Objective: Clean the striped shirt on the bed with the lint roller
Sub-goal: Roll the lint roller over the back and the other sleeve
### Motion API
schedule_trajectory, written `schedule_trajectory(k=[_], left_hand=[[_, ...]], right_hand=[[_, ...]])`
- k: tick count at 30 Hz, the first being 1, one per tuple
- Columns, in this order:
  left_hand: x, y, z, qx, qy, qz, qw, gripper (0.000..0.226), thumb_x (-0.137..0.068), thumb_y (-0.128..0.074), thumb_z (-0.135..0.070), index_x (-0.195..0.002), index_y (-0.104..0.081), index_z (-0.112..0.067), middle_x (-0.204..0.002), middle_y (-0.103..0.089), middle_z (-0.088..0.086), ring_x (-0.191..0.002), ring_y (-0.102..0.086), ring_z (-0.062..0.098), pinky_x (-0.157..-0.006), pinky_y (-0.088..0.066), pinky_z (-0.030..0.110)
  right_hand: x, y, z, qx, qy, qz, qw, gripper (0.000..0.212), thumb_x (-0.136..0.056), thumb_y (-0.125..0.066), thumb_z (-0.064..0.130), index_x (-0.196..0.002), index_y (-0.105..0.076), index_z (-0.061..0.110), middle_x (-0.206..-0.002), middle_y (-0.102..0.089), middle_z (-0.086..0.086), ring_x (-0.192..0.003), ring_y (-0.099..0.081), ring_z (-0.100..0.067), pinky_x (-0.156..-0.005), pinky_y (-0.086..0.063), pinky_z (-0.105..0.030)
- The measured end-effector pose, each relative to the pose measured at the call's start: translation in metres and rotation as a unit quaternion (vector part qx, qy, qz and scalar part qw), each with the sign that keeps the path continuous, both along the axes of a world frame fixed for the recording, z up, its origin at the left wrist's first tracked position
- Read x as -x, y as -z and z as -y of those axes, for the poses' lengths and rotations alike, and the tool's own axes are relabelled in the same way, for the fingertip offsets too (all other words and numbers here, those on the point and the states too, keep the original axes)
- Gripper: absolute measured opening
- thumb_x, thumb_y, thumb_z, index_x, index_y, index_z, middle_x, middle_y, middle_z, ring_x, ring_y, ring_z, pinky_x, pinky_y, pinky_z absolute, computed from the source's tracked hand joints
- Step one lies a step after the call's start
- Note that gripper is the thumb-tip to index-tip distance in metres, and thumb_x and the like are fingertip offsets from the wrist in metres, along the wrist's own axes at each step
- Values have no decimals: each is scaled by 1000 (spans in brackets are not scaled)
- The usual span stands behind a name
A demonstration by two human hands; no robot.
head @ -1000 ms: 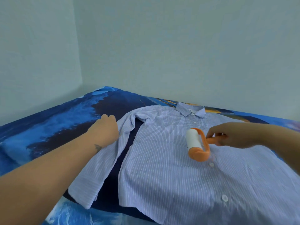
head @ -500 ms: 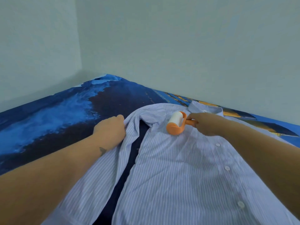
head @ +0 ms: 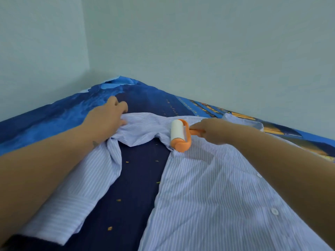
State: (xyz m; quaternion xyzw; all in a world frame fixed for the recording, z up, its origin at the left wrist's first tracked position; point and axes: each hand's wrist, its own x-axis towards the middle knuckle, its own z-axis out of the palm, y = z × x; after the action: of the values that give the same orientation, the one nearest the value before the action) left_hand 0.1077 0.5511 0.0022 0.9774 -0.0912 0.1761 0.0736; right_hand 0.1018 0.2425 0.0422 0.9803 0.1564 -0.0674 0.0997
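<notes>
A light blue striped shirt (head: pixel 208 192) lies face up on the bed, buttons down its front and its left sleeve stretched toward me. My right hand (head: pixel 210 130) is shut on the orange handle of a lint roller (head: pixel 178 134), whose white roll rests on the shirt at the armpit seam. My left hand (head: pixel 107 118) presses on the bunched shoulder cloth at the top of the sleeve, fingers bent over the fabric. The collar (head: pixel 243 122) shows past my right hand.
The bed sheet (head: pixel 137 187) is dark blue with lighter blue prints and has small yellow specks between sleeve and body. Pale walls (head: pixel 199 51) meet in a corner just behind the bed's far edge.
The view has moved closer and lower. My left hand slid up the sleeve to the shoulder. The roller moved left from the chest toward the armpit seam.
</notes>
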Motion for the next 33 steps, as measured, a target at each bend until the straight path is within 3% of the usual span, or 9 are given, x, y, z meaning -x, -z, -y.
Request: schedule_trajectory(k=[3, 7, 13, 18, 22, 25, 27, 30, 33], left_hand=[[-2, 0, 5, 10, 79, 62, 995, 25, -87, -62, -21, -111, -58, -14, -109, -51, 8, -94, -53, 28, -82, -45, 43], [18, 7, 22, 1, 246, -60, 968, 24, -84, -53, -50, -103, -57, -34, -101, -55, -14, -96, -53, 7, -89, -43, 27], [22, 19, -1, -43, 229, -44, 972, 11, -85, -48, -23, -86, -51, -33, -81, -49, -12, -76, -47, 7, -60, -34, 21], [24, 7, -17, 0, 244, -125, 962, 14, -81, -50, -31, -83, -63, -36, -80, -58, -21, -77, -55, -3, -70, -49, 24], [18, 8, -20, 46, 195, -158, 967, 37, -89, -42, -52, -72, -59, -23, -74, -63, -11, -66, -59, 8, -65, -51, 29], [12, 15, -24, 50, 149, -133, 979, 13, -89, -53, -45, -98, -60, -39, -103, -55, -19, -85, -57, 3, -78, -45, 22], [11, 19, -24, 58, 118, -175, 976, 38, -84, -59, -46, -121, -54, -38, -122, -45, -14, -103, -54, 7, -95, -44, 28], [15, 17, -21, 90, 120, -199, 969, 52, -72, -60, -55, -119, -53, -34, -125, -43, -10, -106, -54, 12, -96, -45, 33], [17, 15, -19, 93, 116, -206, 967, 49, -73, -62, -53, -115, -54, -29, -125, -46, -5, -103, -55, 14, -93, -47, 35]], right_hand=[[-5, 4, -11, -25, -15, -10, 1000, 31, -97, -42, 12, -120, -57, 27, -106, -62, -4, -100, -57, -25, -83, -46, -38], [-14, -4, -8, -30, -13, -33, 999, 32, -98, -42, 14, -125, -53, 28, -114, -61, -2, -104, -56, -24, -86, -44, -37], [-27, -22, 17, 101, 16, -12, 995, 40, -96, -40, 15, -127, -48, 38, -111, -57, 8, -89, -46, -14, -73, -35, -29], [-32, -25, 8, 137, -1, -14, 990, 42, -97, -39, 13, -129, -47, 38, -111, -58, 9, -94, -48, -16, -73, -32, -30], [-37, -21, -26, 136, -73, -15, 988, 37, -95, -41, 9, -124, -52, 29, -105, -59, 3, -92, -51, -19, -73, -38, -31], [-39, -16, -59, 100, -108, -11, 989, 38, -94, -42, 6, -125, -53, 26, -93, -50, 3, -87, -48, -19, -70, -32, -29], [-40, -10, -82, 67, -124, -3, 990, 37, -95, -42, 8, -126, -53, 27, -89, -48, 4, -89, -49, -20, -70, -34, -31], [-39, -3, -114, 22, -142, -9, 990, 37, -96, -41, 10, -126, -52, 28, -83, -46, 5, -89, -50, -22, -74, -43, -36], [-40, 2, -126, 7, -151, -11, 989, 38, -95, -41, 7, -127, -53, 25, -98, -57, -3, -96, -55, -25, -72, -39, -33]])
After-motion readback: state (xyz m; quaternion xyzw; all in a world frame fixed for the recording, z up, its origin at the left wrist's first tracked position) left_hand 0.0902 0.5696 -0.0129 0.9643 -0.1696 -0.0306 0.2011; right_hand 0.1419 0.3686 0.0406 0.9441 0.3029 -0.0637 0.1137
